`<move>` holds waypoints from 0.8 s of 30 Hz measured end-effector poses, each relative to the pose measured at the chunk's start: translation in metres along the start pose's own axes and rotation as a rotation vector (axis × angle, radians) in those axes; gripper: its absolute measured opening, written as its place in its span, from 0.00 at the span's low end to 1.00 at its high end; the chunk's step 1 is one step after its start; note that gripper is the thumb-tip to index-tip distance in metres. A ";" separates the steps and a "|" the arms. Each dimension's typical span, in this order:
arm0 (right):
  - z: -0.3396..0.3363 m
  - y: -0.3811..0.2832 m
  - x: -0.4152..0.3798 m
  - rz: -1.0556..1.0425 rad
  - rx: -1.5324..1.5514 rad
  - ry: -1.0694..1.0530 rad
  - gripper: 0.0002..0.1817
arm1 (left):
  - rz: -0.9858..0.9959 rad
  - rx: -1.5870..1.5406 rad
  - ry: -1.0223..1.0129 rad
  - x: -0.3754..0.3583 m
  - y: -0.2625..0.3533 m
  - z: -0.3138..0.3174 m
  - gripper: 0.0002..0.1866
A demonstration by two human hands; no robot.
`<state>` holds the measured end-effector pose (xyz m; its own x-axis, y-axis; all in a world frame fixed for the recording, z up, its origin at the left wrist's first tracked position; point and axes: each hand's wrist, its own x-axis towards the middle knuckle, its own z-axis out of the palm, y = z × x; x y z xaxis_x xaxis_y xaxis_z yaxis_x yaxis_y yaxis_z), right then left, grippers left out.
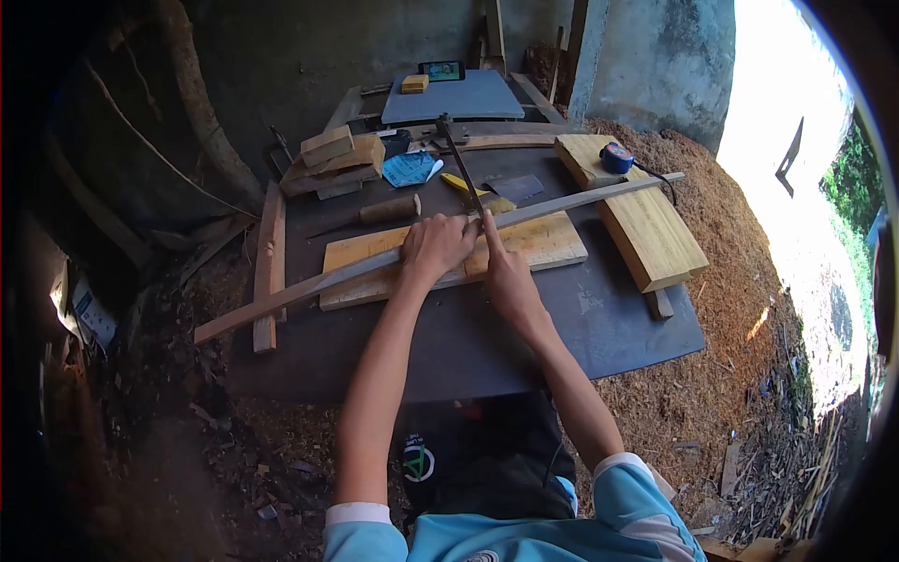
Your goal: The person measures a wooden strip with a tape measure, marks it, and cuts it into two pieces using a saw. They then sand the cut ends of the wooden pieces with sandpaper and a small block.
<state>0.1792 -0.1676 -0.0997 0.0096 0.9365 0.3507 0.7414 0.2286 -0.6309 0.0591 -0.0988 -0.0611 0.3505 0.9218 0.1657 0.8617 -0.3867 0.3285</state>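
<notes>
A long thin wooden strip (309, 286) lies slantwise across a flat light board (552, 242) on the dark table (609, 318). My left hand (436, 247) presses on the strip near its middle, fingers wrapped over it. Just right of it, my right hand (508, 276) is closed round the near end of a long narrow dark tool (456, 155), with the index finger stretched along it. The tool crosses the strip and points away from me; its exact kind is hard to tell. Beyond my hands are a yellow cutter (456, 183) and a wooden-handled pointed tool (389, 210).
A blue tape measure (615, 158) sits on thick boards (651, 234) at the right. Wood blocks (332, 161) and a blue packet (410, 170) lie at the back left. A phone (442, 70) stands behind a grey panel (454, 98). Sawdust (730, 253) covers the ground.
</notes>
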 end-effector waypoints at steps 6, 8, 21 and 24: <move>-0.020 -0.007 -0.044 0.072 -0.117 -0.109 0.44 | -0.028 0.028 0.031 0.001 0.002 0.003 0.22; -0.015 -0.010 -0.019 0.026 -0.108 -0.059 0.44 | -0.024 0.035 0.049 -0.001 0.004 0.001 0.23; -0.018 -0.009 -0.034 0.036 -0.179 -0.096 0.43 | 0.023 0.055 0.091 0.004 0.000 0.008 0.25; -0.024 -0.010 -0.055 0.044 -0.160 -0.095 0.42 | 0.019 0.065 0.122 0.005 -0.001 0.005 0.25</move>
<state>0.1872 -0.2279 -0.0956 -0.0136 0.9673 0.2533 0.8392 0.1487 -0.5231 0.0623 -0.0934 -0.0653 0.3231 0.9025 0.2849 0.8788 -0.3978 0.2635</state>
